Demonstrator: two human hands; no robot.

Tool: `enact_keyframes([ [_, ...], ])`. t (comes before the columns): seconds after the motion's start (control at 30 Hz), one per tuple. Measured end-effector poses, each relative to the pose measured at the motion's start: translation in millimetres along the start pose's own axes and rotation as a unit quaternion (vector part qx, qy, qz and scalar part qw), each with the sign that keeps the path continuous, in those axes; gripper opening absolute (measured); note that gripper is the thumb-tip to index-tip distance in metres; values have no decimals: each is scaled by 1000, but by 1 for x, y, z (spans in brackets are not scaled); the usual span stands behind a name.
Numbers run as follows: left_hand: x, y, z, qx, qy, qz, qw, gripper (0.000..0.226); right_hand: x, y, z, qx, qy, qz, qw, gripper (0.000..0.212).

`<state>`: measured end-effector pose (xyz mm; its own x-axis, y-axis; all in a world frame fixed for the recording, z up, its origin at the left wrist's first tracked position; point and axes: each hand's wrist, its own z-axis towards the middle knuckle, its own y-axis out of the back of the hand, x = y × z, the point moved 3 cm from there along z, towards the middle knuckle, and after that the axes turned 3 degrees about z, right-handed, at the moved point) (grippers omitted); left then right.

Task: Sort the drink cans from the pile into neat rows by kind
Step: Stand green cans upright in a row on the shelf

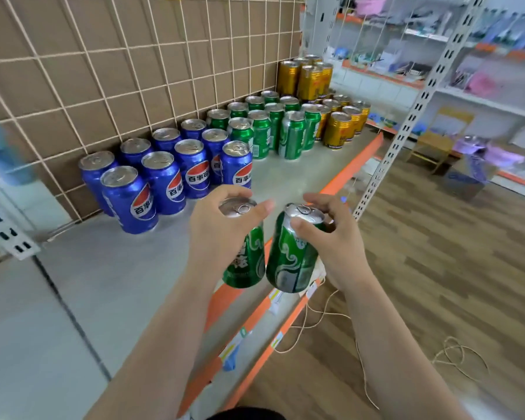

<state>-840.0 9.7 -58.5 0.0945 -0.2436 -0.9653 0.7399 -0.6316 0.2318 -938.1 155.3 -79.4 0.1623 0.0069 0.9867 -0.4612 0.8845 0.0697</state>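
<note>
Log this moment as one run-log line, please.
left hand: grips left green can | right hand: grips right green can | shelf: blue rows, green rows, gold rows

Two cans are held up over the shelf's (119, 283) front edge, side by side and almost touching. The left hand (219, 231) holds the upright green can (249, 253), and the right hand (337, 237) holds the leaning green can (288, 256). At the back of the shelf, upright in rows, stand blue cans (161, 180), then green cans (261, 131), then gold cans (337, 128), with more gold ones stacked (308, 80) behind.

shop, stocked shelving (431, 86) (orange-edged), canned drinks (264, 128)
</note>
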Motion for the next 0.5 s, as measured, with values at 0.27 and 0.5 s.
enact_keyframes([
  [0.27, -1, -44, 61, -21, -28, 87, 996, 34, -8, 21, 85, 39, 44, -9, 998, 38],
  [0.5, -6, -103, 111, -78, -19, 199, 977, 33, -34, 42, 193, 167, 98, -77, 978, 37],
])
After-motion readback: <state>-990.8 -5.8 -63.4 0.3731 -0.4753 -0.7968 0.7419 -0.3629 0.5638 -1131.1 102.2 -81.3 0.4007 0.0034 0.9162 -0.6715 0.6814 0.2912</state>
